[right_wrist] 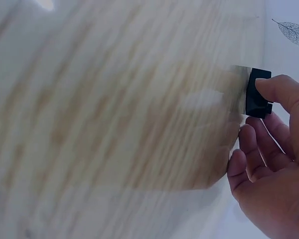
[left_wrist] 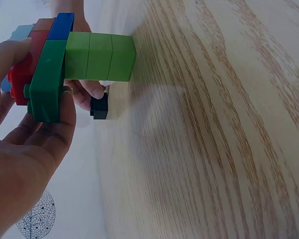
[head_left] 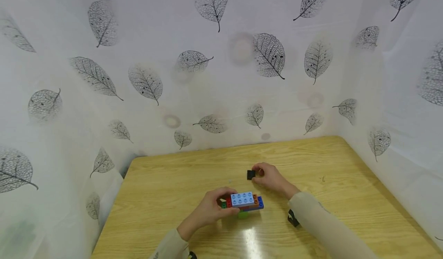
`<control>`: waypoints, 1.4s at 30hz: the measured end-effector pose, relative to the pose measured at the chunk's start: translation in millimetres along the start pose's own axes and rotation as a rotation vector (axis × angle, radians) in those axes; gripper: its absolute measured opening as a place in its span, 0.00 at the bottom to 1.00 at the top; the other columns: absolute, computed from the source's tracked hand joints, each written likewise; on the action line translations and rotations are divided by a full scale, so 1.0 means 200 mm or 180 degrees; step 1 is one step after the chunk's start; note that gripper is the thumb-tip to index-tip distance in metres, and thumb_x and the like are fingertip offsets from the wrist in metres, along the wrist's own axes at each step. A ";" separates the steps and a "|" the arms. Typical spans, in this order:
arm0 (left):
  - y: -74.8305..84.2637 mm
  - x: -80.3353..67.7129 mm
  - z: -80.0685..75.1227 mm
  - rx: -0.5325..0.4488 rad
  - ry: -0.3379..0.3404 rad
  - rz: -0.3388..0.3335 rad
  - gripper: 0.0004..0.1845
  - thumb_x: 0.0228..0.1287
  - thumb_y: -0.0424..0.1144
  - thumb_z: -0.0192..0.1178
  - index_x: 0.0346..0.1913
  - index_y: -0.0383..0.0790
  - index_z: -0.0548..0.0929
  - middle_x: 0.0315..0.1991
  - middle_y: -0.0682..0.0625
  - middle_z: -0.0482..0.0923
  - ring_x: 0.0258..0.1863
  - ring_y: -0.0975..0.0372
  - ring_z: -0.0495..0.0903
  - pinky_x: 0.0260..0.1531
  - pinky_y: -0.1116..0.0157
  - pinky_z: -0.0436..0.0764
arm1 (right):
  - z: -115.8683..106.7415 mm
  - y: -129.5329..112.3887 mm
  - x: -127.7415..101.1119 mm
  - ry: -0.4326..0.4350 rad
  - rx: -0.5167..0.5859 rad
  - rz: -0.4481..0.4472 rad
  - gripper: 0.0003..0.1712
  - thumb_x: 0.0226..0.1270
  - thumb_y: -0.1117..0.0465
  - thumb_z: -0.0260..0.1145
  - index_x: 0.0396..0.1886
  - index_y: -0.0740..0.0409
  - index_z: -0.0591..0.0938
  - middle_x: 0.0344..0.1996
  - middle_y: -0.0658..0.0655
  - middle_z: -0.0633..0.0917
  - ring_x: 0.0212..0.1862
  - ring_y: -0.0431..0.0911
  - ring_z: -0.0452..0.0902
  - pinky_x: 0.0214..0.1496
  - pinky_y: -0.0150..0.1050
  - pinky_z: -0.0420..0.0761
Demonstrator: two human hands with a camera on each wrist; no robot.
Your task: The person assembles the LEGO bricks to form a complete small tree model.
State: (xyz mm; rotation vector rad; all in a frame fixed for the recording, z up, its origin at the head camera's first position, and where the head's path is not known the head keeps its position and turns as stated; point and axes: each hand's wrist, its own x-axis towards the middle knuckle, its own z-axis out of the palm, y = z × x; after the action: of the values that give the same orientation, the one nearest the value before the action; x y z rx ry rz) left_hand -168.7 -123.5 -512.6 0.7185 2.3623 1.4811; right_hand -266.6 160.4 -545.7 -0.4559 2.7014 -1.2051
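My left hand [head_left: 209, 209] grips a stack of toy building bricks from its left end, thumb and fingers on opposite sides. A light blue brick [head_left: 242, 199] tops the stack, above red, orange [head_left: 255, 200] and blue [head_left: 260, 203] ones. In the left wrist view, a dark green brick [left_wrist: 47, 84] lies beside the red brick [left_wrist: 26, 69], and a column of lime green bricks [left_wrist: 99, 57] reaches down to the wooden table. Farther back, my right hand [head_left: 271, 179] pinches a small black brick [right_wrist: 257, 93] at the tabletop, thumb across its side; the other fingers curl loosely below.
The wooden table [head_left: 166, 189] has a glossy surface with a bright reflection near the front. White sheeting [head_left: 221, 86] printed with dark leaves rises behind it and along both sides. A black wrist device [head_left: 293, 218] shows under the right sleeve.
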 end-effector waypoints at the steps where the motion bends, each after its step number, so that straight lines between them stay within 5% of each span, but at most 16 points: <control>1: 0.00 0.00 0.00 0.0003 -0.0002 -0.0003 0.23 0.66 0.48 0.74 0.62 0.54 0.84 0.53 0.55 0.86 0.45 0.68 0.81 0.41 0.68 0.83 | 0.00 0.00 0.00 -0.0004 0.0010 0.0013 0.25 0.65 0.61 0.76 0.61 0.62 0.83 0.51 0.58 0.86 0.51 0.49 0.79 0.56 0.50 0.81; 21: 0.00 0.00 0.00 -0.0017 -0.0005 0.0005 0.22 0.67 0.46 0.74 0.62 0.50 0.84 0.52 0.50 0.86 0.44 0.67 0.80 0.40 0.69 0.83 | -0.13 -0.23 -0.12 -0.0027 0.0062 -0.0604 0.19 0.63 0.55 0.77 0.52 0.51 0.85 0.44 0.48 0.86 0.48 0.48 0.80 0.45 0.37 0.77; 32: 0.00 0.00 0.00 0.0001 0.0007 0.0023 0.22 0.67 0.47 0.74 0.62 0.53 0.83 0.53 0.53 0.86 0.44 0.67 0.80 0.40 0.69 0.83 | -0.18 -0.37 -0.25 -0.0145 0.0021 -0.1103 0.18 0.65 0.55 0.77 0.54 0.45 0.83 0.46 0.43 0.85 0.45 0.39 0.77 0.47 0.42 0.79; 39: 0.01 0.00 0.00 -0.0016 0.0028 0.0044 0.22 0.67 0.47 0.74 0.62 0.54 0.83 0.52 0.54 0.86 0.44 0.66 0.80 0.40 0.68 0.83 | -0.18 -0.41 -0.31 -0.0219 0.0060 -0.1226 0.18 0.66 0.56 0.76 0.54 0.45 0.83 0.45 0.43 0.85 0.46 0.48 0.80 0.47 0.39 0.79; 42: 0.01 0.00 0.01 -0.0032 0.0016 0.0031 0.22 0.67 0.47 0.74 0.62 0.53 0.83 0.52 0.54 0.86 0.44 0.67 0.80 0.40 0.68 0.83 | -0.17 -0.43 -0.33 -0.0239 0.0089 -0.1299 0.18 0.67 0.56 0.76 0.54 0.46 0.83 0.45 0.43 0.85 0.45 0.45 0.80 0.46 0.39 0.79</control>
State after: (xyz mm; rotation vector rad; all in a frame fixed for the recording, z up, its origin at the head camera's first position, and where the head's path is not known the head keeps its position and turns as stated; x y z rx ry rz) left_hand -167.8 -121.9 -512.2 0.7258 2.3568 1.4993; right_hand -195.7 152.5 -458.3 -1.0654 2.5993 -1.2812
